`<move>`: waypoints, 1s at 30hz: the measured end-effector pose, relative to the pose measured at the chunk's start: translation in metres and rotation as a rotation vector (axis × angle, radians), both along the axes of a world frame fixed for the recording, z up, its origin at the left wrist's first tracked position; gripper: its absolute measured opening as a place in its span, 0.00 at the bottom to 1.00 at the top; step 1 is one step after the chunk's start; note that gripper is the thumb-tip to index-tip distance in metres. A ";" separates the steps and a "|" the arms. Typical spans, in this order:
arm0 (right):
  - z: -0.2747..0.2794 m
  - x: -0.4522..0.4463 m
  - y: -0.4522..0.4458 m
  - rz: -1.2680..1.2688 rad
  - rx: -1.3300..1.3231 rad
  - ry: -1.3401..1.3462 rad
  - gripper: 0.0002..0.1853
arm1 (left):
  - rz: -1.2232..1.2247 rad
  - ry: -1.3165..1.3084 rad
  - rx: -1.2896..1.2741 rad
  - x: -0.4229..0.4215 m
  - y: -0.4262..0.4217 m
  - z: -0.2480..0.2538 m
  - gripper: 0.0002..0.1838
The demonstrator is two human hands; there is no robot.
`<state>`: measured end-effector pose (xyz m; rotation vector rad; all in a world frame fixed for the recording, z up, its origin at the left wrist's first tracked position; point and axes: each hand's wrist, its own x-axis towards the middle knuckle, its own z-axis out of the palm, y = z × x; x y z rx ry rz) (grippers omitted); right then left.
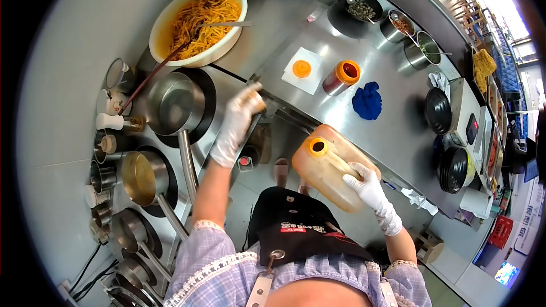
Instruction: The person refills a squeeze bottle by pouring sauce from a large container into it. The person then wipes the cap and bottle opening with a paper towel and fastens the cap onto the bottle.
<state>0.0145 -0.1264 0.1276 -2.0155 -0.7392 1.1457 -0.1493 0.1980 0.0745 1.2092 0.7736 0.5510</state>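
My right hand (369,190), in a white glove, grips a large cloudy plastic jug (335,179) by its handle. The jug is tilted, and its yellow-rimmed mouth is uncapped. My left hand (236,122), also gloved, is raised by the counter edge. Motion blurs its fingers, which look curled around a small yellowish thing I cannot make out. Beyond the jug, an open jar (342,78) with an orange rim and dark red contents stands on the steel counter (290,102). An orange lid (301,69) rests on a white napkin (310,85) beside it.
A white bowl (236,37) of orange-coloured shredded food holds chopsticks and a utensil. Several saucepans, including one large steel pan (177,105), line the left side, handles toward me. A crumpled blue cloth (367,101) lies right of the jar. Black bowls (453,169) are stacked at right.
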 end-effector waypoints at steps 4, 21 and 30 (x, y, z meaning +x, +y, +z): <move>-0.004 -0.011 0.015 0.003 0.012 -0.024 0.21 | 0.036 -0.309 -0.149 0.010 -0.085 0.002 0.15; -0.013 -0.037 0.037 0.148 -0.025 -0.204 0.22 | -0.210 0.085 0.538 -0.022 -0.103 -0.016 0.25; -0.019 -0.044 0.038 0.256 0.006 -0.317 0.21 | -0.395 0.526 0.479 -0.030 -0.099 -0.008 0.25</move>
